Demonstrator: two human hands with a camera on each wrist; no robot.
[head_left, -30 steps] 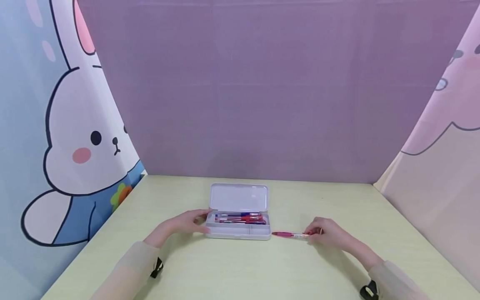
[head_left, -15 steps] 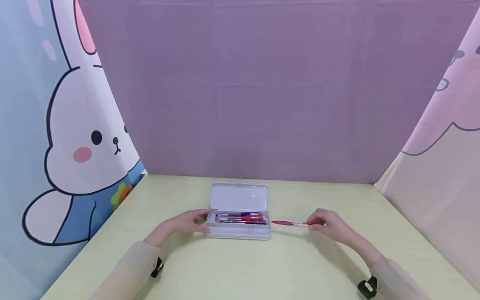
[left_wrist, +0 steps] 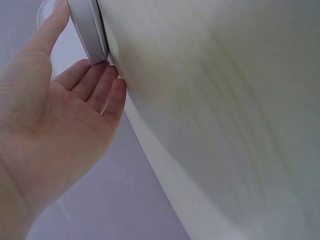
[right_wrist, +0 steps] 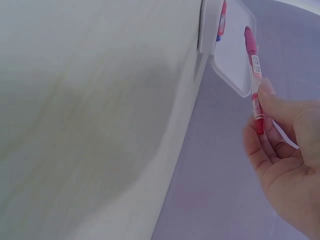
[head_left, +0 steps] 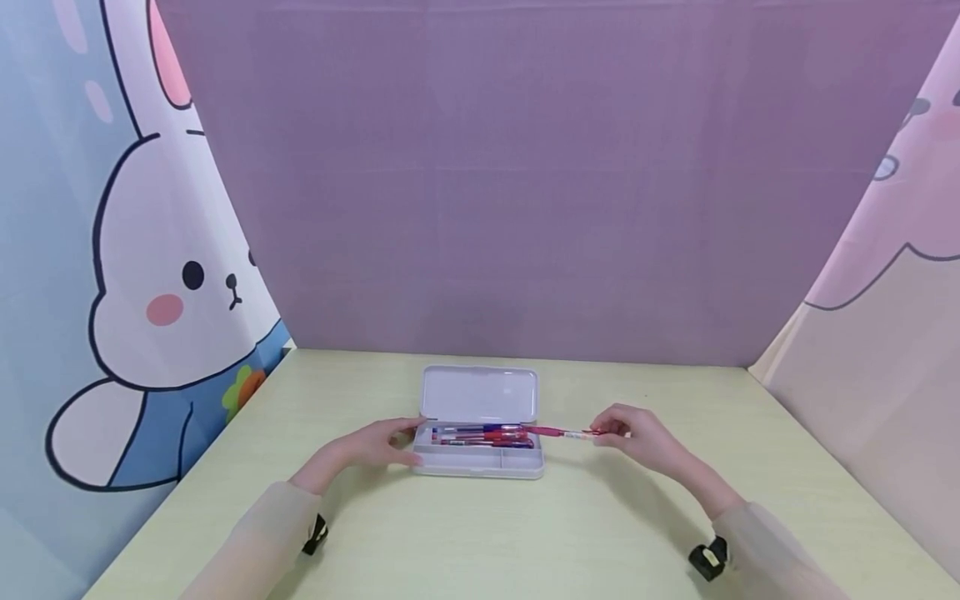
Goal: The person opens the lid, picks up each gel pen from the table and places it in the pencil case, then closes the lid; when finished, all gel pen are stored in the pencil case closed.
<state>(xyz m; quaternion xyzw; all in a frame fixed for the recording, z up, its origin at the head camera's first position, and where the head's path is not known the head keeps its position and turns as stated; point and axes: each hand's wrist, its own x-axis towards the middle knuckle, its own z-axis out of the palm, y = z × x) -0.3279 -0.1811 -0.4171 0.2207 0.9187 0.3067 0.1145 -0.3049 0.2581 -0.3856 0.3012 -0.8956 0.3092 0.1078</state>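
Note:
A white pencil case [head_left: 457, 471] lies on the table with its lid [head_left: 480, 393] raised at the back. Several red and blue pens [head_left: 480, 437] lie side by side in its rear compartment. My left hand [head_left: 371, 443] holds the case's left end, thumb at the front corner and fingers toward the back, as the left wrist view also shows. Between thumb and fingers of my right hand [head_left: 637, 433] is a pink-and-white pen [right_wrist: 256, 65], pinched near its red end. Its pink end points left and overlaps the case's right rim in the head view.
The pale wooden table [head_left: 480, 542] runs back to a purple cloth [head_left: 480, 183]. A curtain with a cartoon rabbit [head_left: 172, 250] hangs on the left, a pink-and-beige one [head_left: 885, 358] on the right. Each wrist wears a black strap [head_left: 708, 558].
My right hand has lifted the pen and moved it back and to the left, from beside the case's front right corner to over its right rim. The left hand stays put.

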